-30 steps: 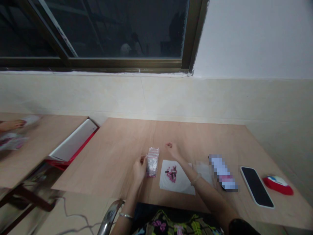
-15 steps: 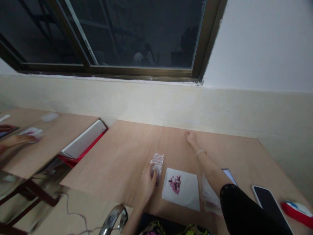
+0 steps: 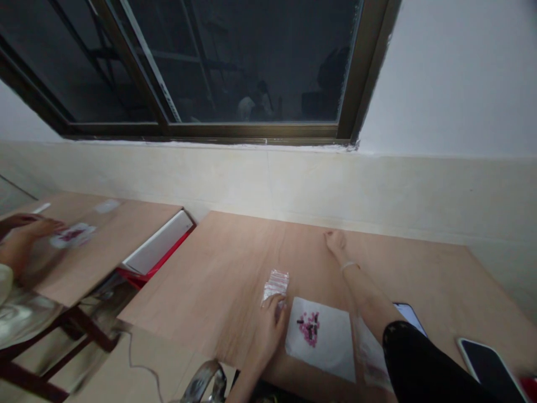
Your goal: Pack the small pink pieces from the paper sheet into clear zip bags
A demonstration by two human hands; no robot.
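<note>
Over on that table [image 3: 226, 263], the small bags [image 3: 276, 281] are lying just left of the sheet [image 3: 335, 341], beads [image 3: 311, 330] are sitting upon the sheet, and a phone [image 3: 489, 364] is resting well off to the right.

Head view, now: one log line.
left hand: touching clear packets; right hand: near far edge of table; pink pieces: on white sheet

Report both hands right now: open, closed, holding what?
Left hand: fingers over the clear packets; whether they grip cannot be told.
Right hand: curled, near the far edge of the table; whether it holds anything cannot be told.
</note>
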